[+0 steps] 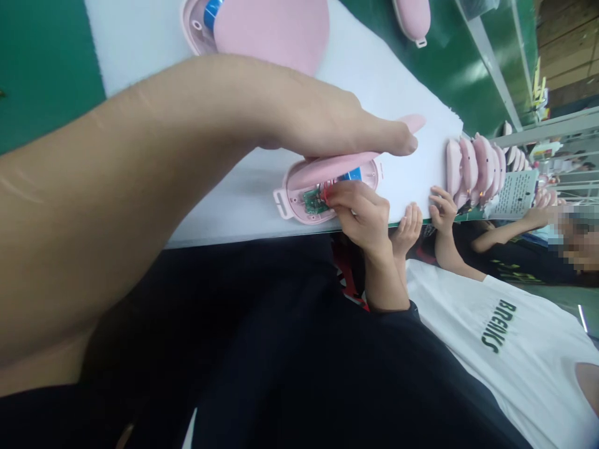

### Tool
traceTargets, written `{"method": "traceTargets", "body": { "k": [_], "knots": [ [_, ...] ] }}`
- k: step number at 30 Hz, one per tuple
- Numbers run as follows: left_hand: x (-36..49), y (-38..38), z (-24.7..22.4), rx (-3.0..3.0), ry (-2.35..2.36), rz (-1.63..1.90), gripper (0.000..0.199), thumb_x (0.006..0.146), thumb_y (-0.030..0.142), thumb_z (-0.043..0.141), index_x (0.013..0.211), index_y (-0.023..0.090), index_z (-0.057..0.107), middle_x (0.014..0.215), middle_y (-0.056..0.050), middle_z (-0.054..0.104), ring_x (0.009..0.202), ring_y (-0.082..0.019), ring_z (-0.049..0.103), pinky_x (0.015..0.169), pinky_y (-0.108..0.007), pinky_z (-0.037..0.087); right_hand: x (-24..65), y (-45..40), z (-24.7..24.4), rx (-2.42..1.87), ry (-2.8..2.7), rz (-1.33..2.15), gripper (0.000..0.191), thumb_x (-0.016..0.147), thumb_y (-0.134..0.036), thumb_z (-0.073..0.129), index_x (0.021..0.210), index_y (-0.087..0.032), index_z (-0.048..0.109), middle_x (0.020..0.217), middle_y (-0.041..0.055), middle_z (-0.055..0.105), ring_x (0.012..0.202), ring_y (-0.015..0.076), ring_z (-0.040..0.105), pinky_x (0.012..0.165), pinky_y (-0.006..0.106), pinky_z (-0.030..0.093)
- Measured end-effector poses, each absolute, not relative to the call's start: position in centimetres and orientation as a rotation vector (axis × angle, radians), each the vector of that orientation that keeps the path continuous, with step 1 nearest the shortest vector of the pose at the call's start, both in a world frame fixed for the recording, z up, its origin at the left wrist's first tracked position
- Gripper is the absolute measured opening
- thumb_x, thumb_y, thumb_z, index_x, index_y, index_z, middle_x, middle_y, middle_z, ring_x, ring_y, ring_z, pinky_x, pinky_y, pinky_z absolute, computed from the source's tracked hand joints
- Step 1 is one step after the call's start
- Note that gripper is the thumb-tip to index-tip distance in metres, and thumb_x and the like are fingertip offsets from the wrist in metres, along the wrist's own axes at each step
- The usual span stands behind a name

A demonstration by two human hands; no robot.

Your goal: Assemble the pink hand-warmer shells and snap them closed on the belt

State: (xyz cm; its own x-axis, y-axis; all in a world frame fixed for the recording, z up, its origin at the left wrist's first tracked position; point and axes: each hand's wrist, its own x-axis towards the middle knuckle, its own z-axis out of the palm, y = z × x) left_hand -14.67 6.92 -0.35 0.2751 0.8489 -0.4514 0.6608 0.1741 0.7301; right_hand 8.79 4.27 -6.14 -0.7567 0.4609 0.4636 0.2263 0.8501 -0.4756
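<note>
My left hand (322, 125) reaches across from the left, with its thumb along the edge of a tilted pink cover (337, 169); its other fingers are hidden behind. Below the cover lies an open pink plastic housing (286, 198) with a slotted tab at one end. Inside it are a green circuit board (314, 201), red wires (326, 191) and a blue block (352, 174) that looks like a battery. My right hand (362, 215) is closed, its fingertips pinching at the red wires beside the board. A pink tip (414, 122) shows past my left thumb.
Another pink housing (191, 28) with a pink cover (276, 31) lies on the white mat (224, 199). One pink case (414, 19) rests on the green table. Several pink cases (477, 165) stand in a row at right, near a co-worker's hands (442, 209).
</note>
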Motion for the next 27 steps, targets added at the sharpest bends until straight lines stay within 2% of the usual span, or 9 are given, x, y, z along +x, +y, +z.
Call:
{"method": "traceTargets", "body": {
  "k": [3, 7, 10, 13, 17, 20, 24, 27],
  "knots": [
    [-14.6, 6.9, -0.4, 1.532, 1.472, 0.218, 0.122, 0.070, 0.116, 0.035, 0.138, 0.025, 0.077, 0.115, -0.017, 0.071, 0.098, -0.043, 0.068, 0.101, -0.072, 0.044, 8.9, 4.7, -6.0, -0.384, -2.460, 0.496, 0.030, 0.103, -0.001, 0.053, 0.103, -0.022, 0.074, 0.102, 0.0029, 0.082, 0.102, 0.0159, 0.080, 0.088, 0.031, 0.068],
    [-14.8, 6.8, -0.4, 1.544, 1.425, 0.244, 0.108, 0.077, 0.110, 0.038, 0.146, 0.034, 0.072, 0.122, -0.013, 0.070, 0.102, -0.041, 0.066, 0.101, -0.073, 0.043, 9.2, 5.1, -5.2, -0.226, -2.557, 0.360, 0.027, 0.102, 0.001, 0.055, 0.110, -0.020, 0.070, 0.103, 0.0053, 0.080, 0.104, 0.0177, 0.077, 0.088, 0.032, 0.066],
    [-14.9, 7.0, -0.6, 1.562, 1.391, 0.275, 0.106, 0.078, 0.110, 0.040, 0.141, 0.031, 0.075, 0.117, -0.011, 0.071, 0.101, -0.037, 0.066, 0.102, -0.068, 0.045, 9.1, 5.0, -3.8, -0.203, -2.705, 0.228, 0.021, 0.103, -0.002, 0.057, 0.112, -0.017, 0.069, 0.106, 0.0077, 0.079, 0.105, 0.0197, 0.076, 0.090, 0.034, 0.066],
    [-14.9, 7.2, -1.0, 1.535, 1.429, 0.258, 0.113, 0.076, 0.111, 0.041, 0.133, 0.022, 0.079, 0.112, -0.011, 0.071, 0.099, -0.034, 0.067, 0.105, -0.060, 0.045, 8.5, 4.7, -2.1, -0.231, -2.863, 0.088, 0.022, 0.107, -0.004, 0.050, 0.112, -0.018, 0.067, 0.103, 0.0057, 0.077, 0.099, 0.0186, 0.074, 0.087, 0.034, 0.066],
    [-14.8, 7.3, -1.2, 1.499, 1.440, 0.289, 0.131, 0.059, 0.121, 0.038, 0.119, 0.012, 0.080, 0.105, -0.011, 0.069, 0.100, -0.034, 0.067, 0.106, -0.056, 0.045, 7.5, 4.8, -0.3, -0.243, -2.994, -0.078, 0.024, 0.110, -0.007, 0.045, 0.110, -0.019, 0.066, 0.092, 0.0030, 0.074, 0.091, 0.0173, 0.072, 0.079, 0.032, 0.064],
    [-14.6, 7.4, -1.0, 1.457, 1.490, 0.255, 0.138, 0.048, 0.124, 0.037, 0.119, 0.013, 0.078, 0.104, -0.012, 0.069, 0.100, -0.039, 0.068, 0.102, -0.058, 0.047, 7.6, 4.7, 0.1, -0.228, -3.044, -0.150, 0.026, 0.110, -0.007, 0.044, 0.109, -0.019, 0.067, 0.090, 0.0026, 0.074, 0.091, 0.0174, 0.073, 0.077, 0.031, 0.064],
    [-14.5, 7.5, -0.2, 1.495, 1.538, 0.213, 0.118, 0.067, 0.116, 0.038, 0.118, 0.017, 0.078, 0.108, -0.014, 0.071, 0.099, -0.040, 0.070, 0.097, -0.060, 0.048, 8.2, 2.7, -0.9, -0.274, -3.065, -0.224, 0.025, 0.109, -0.007, 0.050, 0.121, -0.017, 0.069, 0.103, 0.0062, 0.081, 0.104, 0.0207, 0.077, 0.088, 0.035, 0.067],
    [-14.3, 6.6, -0.1, 1.643, 1.516, 0.196, 0.110, 0.075, 0.110, 0.035, 0.103, 0.014, 0.081, 0.091, -0.014, 0.070, 0.090, -0.039, 0.070, 0.093, -0.061, 0.048, 8.6, 1.1, -1.8, -0.287, -3.028, -0.393, 0.027, 0.106, -0.008, 0.057, 0.131, -0.009, 0.068, 0.121, 0.0139, 0.082, 0.117, 0.0261, 0.076, 0.099, 0.038, 0.067]
  ]
}}
